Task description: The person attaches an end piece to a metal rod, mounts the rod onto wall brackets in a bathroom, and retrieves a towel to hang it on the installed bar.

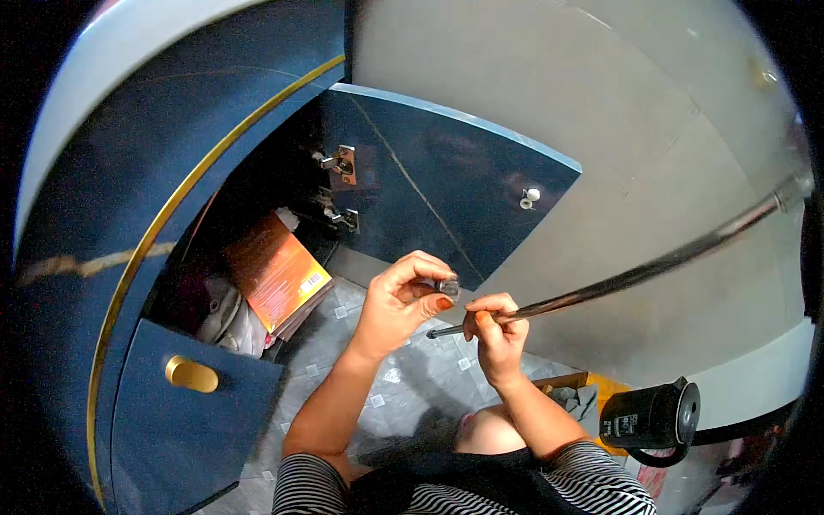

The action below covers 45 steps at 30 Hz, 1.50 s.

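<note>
My left hand [402, 296] is closed, with thumb and fingers pinching a small, clear-and-dark piece [448, 288] whose kind I cannot make out. Just to its right, my right hand [496, 335] grips a long, dark, shiny pole [652, 273] near its thin end. The pole's narrow tip sticks out to the left of my right hand, below the small piece and apart from it. From my grip the pole runs up to the far right, looking thicker there. Both hands are in front of an open blue cabinet door [438, 172].
Inside the dark cabinet lie an orange book or box [273, 270] and pale plastic bags [236, 318]. Another blue door [189, 429] has a gold handle [191, 374]. A black kettle [648, 416] stands at lower right, by a yellow box [609, 395]. Grey tiled floor [343, 412] lies below.
</note>
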Motion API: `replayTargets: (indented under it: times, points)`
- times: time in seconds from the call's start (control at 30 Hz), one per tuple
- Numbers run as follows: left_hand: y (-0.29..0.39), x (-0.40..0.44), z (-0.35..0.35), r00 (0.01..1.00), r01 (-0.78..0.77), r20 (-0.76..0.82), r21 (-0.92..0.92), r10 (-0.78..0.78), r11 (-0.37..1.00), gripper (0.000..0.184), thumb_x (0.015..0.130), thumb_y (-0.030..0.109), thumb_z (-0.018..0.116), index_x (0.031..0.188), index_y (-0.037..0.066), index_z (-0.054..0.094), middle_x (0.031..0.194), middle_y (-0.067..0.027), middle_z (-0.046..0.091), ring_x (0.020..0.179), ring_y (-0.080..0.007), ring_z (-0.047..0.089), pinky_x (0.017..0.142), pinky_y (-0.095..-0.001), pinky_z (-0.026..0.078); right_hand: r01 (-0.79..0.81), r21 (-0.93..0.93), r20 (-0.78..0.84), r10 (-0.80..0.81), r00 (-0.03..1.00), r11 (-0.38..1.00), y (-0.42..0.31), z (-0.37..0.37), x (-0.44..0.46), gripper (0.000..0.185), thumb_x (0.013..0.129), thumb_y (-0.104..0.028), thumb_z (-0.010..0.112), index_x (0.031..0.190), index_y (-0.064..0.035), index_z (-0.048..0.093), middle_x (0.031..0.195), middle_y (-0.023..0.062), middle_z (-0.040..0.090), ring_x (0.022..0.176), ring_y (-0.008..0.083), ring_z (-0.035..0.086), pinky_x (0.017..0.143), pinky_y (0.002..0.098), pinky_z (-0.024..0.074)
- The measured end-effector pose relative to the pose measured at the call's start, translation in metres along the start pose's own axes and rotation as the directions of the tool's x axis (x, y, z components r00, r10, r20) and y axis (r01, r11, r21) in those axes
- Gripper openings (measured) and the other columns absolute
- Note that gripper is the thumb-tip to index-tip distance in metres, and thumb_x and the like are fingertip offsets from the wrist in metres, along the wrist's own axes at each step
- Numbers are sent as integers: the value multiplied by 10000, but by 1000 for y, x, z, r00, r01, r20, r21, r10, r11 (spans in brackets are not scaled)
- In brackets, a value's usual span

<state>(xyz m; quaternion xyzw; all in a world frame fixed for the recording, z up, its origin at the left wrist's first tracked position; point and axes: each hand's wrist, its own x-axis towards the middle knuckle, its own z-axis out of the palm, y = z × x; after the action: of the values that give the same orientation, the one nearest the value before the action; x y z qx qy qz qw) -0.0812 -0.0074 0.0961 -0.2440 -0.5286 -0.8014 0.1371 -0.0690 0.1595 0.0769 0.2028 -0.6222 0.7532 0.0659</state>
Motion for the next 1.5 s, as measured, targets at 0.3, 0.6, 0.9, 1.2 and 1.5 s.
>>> replayTargets:
  times: [0.3,0.6,0.9,1.2,1.5]
  points:
    - [18,18,7,989,-57,-67,662,134,747,294,619,55,776,880,14,647,856,-115,610,758,-201,606,638,-283,496,-88,64,-5,89,996,994,-7,9,23,340,877,-118,590,1168,18,480,606,-29,451,540,54,419,487,196,350]
    - [116,64,38,986,-142,37,699,164,701,243,663,70,727,879,18,630,825,-106,588,753,-260,596,650,-340,494,-67,27,62,65,996,997,-109,31,56,292,818,-35,592,1105,15,570,701,-14,491,597,57,449,535,208,390]
    - [251,105,108,988,109,-142,358,-62,927,263,662,26,755,896,-4,637,845,-114,627,752,-194,620,648,-281,504,-83,14,81,81,993,996,-290,60,83,187,845,-22,604,1024,9,561,743,5,567,598,16,437,530,181,360]
    - [425,192,203,993,-102,91,378,73,920,190,744,94,722,888,-1,642,825,-91,625,724,-151,597,615,-249,477,7,133,-43,-2,999,991,-492,86,110,205,852,-58,611,1024,-3,515,745,-8,547,608,25,443,558,190,377]
    - [567,269,290,952,61,284,193,-115,979,155,817,4,628,963,-38,595,853,-56,606,755,-124,613,689,-244,500,111,-117,-312,-143,939,987,-712,63,133,265,945,-308,478,957,-54,553,566,-3,487,472,51,428,431,183,333]
